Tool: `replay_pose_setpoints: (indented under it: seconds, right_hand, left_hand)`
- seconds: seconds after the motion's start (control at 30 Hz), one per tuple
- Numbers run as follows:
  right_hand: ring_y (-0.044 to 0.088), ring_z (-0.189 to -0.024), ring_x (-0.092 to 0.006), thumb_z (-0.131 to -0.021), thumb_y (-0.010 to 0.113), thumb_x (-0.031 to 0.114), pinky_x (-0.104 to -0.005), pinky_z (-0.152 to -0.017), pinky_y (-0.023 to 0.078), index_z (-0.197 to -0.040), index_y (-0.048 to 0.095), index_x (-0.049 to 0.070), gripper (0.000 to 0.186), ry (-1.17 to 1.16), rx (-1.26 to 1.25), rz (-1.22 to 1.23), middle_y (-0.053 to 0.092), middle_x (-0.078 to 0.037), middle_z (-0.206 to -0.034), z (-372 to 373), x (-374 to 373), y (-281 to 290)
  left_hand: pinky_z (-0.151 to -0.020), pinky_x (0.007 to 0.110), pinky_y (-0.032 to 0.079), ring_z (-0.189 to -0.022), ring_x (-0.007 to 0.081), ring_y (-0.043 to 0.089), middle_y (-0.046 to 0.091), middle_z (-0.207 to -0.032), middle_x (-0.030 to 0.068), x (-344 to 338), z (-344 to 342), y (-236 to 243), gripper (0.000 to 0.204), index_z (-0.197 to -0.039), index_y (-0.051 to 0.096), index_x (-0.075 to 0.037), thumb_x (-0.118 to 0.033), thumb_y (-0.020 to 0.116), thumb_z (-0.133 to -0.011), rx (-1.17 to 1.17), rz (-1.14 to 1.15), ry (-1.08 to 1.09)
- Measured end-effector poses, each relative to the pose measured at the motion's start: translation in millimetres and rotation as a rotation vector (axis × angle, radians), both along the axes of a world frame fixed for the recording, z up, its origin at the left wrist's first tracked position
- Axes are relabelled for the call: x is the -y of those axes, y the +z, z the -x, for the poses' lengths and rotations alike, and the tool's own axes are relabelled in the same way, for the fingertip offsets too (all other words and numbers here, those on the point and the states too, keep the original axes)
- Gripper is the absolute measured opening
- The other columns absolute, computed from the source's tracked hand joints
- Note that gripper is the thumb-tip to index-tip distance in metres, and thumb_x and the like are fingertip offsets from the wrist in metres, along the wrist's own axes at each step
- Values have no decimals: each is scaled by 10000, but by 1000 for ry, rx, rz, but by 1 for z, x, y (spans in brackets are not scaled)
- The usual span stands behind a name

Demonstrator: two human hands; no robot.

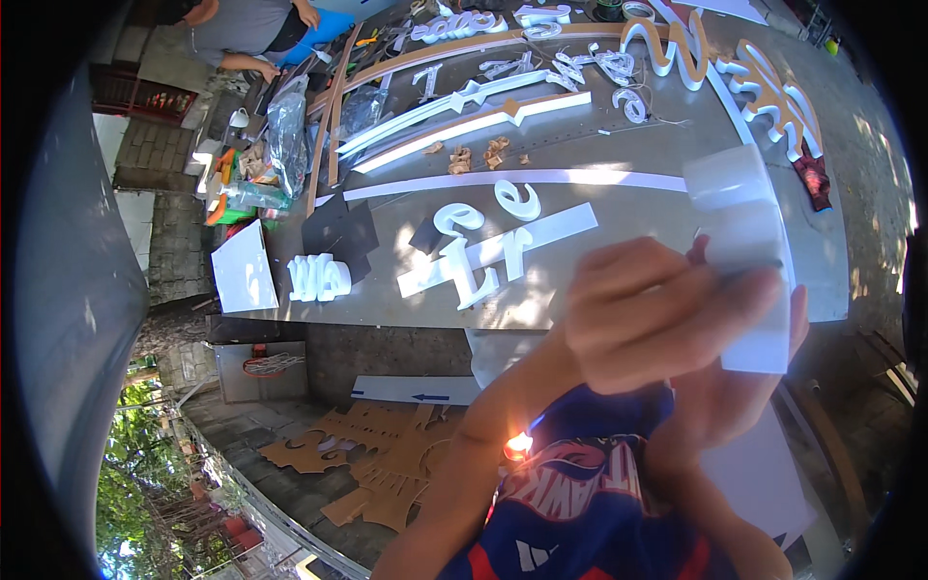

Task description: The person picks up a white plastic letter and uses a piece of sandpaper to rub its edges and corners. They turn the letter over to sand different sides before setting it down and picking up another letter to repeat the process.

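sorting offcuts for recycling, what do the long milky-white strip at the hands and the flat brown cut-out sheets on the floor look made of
Long milky-white strip: probably plastic, smooth with a soft sheen, though blur leaves this open.
Flat brown cut-out sheets: perhaps cardboard or fibreboard, matte, judging by their plain tan faces.

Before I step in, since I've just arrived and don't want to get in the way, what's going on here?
A person has a white piece up between two bare hands at the gray table. The left hand reaches across its front with bent fingers; the right hand is behind it. Blur hides the exact grip. White letters lie on the table, some across a white strip. At the far left, another person in gray is at the table's edge.
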State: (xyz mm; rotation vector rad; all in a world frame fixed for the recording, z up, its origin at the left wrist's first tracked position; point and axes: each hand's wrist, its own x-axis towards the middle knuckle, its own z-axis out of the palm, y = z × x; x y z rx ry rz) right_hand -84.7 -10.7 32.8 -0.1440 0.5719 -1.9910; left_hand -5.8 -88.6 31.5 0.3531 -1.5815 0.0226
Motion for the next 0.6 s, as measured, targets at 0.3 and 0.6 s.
replay_pose_setpoints:
  seconds: [0.3,0.6]
  right_hand:
    - [552,-972,-204,-963,384,385,-355,-864,419,-1078,527,39,392,63,181,-160,582,-81,-1042,-1,0,-2]
    - [566,-940,-163,-942,412,436,-311,-817,441,-1079,532,63,415,46,-68,-105,592,-52,-982,-10,4,2]
  left_hand:
    - [-453,232,469,-512,143,556,628,-665,28,4,-27,-10,634,-1102,565,-14,-2,845,-534,146,-5,-111]
    - [-413,187,372,-446,112,485,637,-676,50,15,-29,-6,413,-1042,624,-31,27,714,-643,74,61,-66]
